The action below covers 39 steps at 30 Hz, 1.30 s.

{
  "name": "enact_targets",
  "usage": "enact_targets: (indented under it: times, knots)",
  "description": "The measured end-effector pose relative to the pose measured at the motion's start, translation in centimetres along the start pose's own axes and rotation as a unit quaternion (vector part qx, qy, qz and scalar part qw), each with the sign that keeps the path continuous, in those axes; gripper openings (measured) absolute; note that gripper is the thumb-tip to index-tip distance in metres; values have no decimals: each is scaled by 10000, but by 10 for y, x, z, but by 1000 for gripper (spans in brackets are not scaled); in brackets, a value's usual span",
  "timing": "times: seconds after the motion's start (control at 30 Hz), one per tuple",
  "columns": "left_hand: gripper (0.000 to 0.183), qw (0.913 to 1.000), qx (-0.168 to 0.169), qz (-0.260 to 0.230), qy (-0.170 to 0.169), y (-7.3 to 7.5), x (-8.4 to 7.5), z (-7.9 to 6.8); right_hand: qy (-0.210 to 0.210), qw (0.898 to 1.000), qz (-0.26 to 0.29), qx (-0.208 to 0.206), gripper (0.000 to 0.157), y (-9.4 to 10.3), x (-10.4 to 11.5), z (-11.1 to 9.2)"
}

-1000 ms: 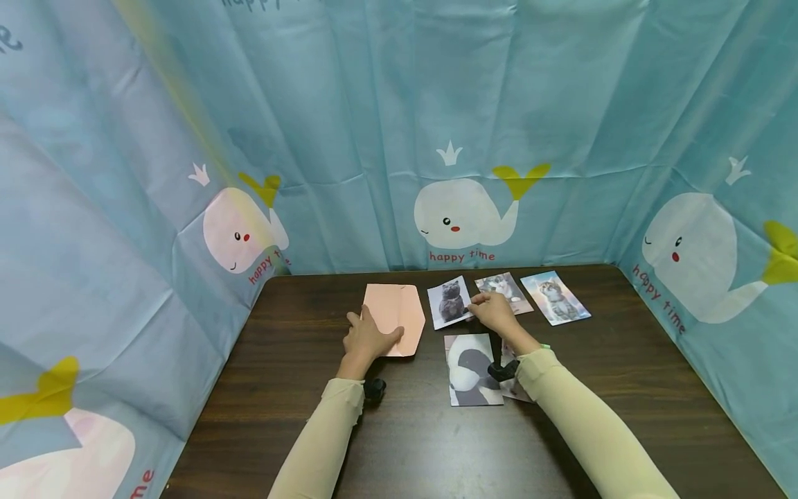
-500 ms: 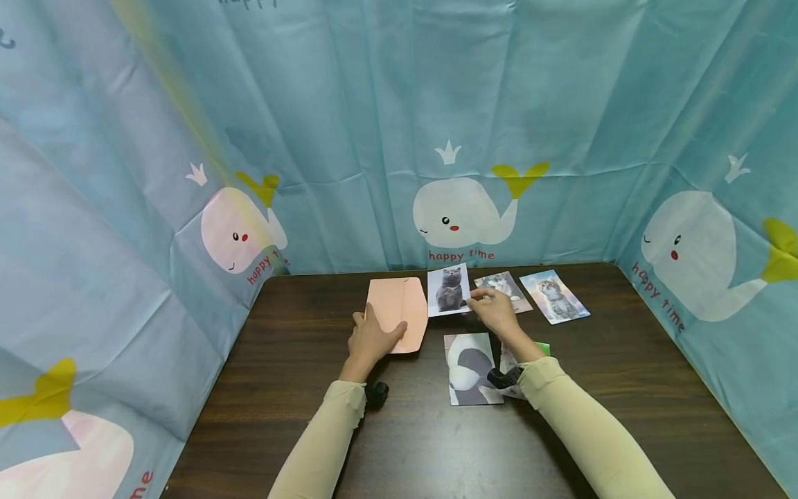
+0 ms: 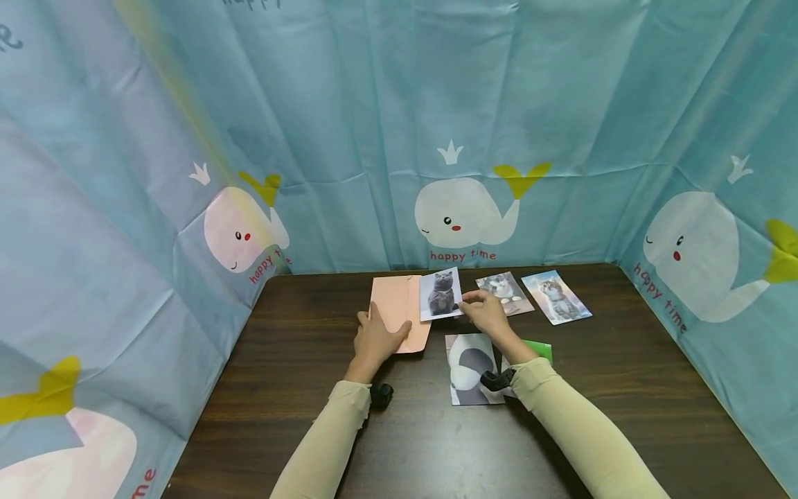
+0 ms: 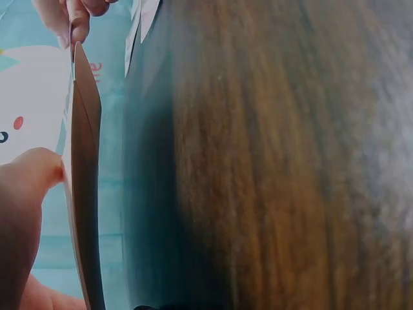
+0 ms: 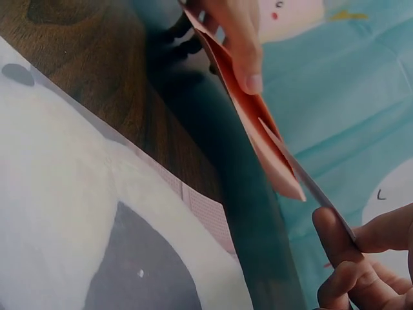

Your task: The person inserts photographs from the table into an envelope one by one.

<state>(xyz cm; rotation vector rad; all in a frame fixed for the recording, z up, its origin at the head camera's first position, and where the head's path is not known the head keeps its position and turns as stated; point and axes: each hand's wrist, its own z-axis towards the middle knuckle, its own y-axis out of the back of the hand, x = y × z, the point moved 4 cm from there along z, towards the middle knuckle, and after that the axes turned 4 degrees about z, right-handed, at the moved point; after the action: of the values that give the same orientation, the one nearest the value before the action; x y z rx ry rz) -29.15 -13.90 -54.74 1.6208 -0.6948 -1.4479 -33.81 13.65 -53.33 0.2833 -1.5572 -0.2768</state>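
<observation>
My left hand (image 3: 377,338) holds a pink envelope (image 3: 391,296), thumb across its front. The envelope is raised off the table, as its edge shows in the left wrist view. Between thumb and fingers, my right hand (image 3: 488,317) pinches the right edge of a photo card (image 3: 441,294) of a grey cat. In the head view the card overlaps the envelope's flap side. The right wrist view shows the envelope's mouth (image 5: 284,184) spread apart, with the card's leading edge (image 5: 302,171) at the opening.
Two cat cards, one partly behind my right hand (image 3: 503,287) and another card (image 3: 557,298), lie at the back right. Nearer me are a card with a grey and white picture (image 3: 467,388) and a partly covered card with green (image 3: 541,351). A whale-print curtain (image 3: 349,229) borders the dark table (image 3: 424,450).
The right hand has lifted the grey cat card and brought it left onto the envelope's flap side. The left hand has shifted slightly right with the envelope.
</observation>
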Motion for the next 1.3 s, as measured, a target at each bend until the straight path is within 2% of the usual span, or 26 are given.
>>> enact_targets:
  times: [0.17,0.57,1.3]
  knots:
    - [118,10000,36,-1,29,-2,0,1,74,10000,-3,14,29,-5,1,1]
    - [116,9995,-251,-173,-39,0,0,-2,112,9999,103,46,29,-16,4,3]
    - [116,9994,-256,-214,-103,1,-2,-4,152,9996,165,170,26,-36,8,7]
